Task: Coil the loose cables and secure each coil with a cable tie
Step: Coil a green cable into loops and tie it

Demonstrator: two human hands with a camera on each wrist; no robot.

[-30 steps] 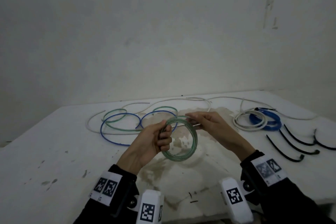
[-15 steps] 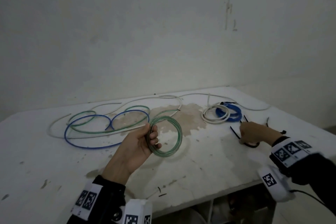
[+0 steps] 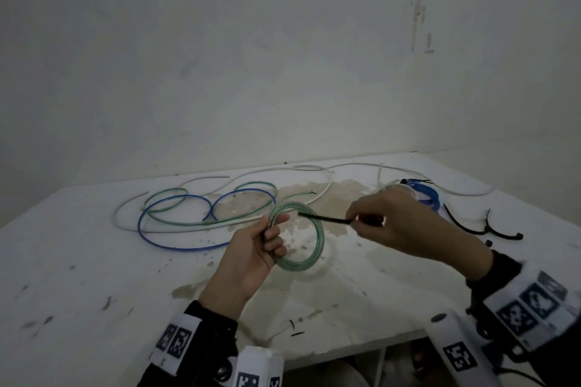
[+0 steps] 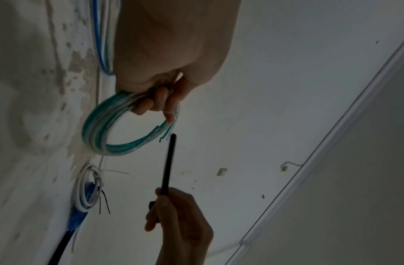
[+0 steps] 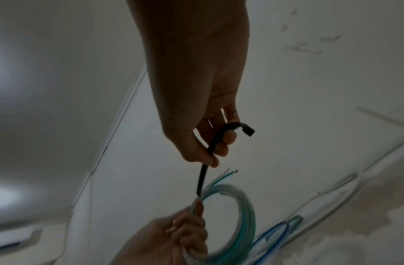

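Observation:
My left hand [image 3: 267,239] grips a green-and-clear cable coil [image 3: 316,248] by its left side and holds it above the white table [image 3: 78,261]. In the left wrist view the coil [image 4: 101,132] hangs from the curled fingers [image 4: 157,102]. My right hand [image 3: 383,223] pinches a black cable tie [image 3: 323,218] whose free tip points at the coil's top. The right wrist view shows the tie [image 5: 204,168] running from thumb and fingers down to the coil [image 5: 241,211], its head end curving past the fingers.
Loose blue [image 3: 176,220], green [image 3: 163,198] and white [image 3: 283,170] cables sprawl over the table's far left and back. A tied white coil and blue coil [image 3: 427,195] lie behind my right hand. More black cable ties [image 3: 478,226] lie at the right.
My right hand left the coil, reached right to the ties on the table, and has come back holding one, its tip now at the coil. The left hand kept hold of the coil.

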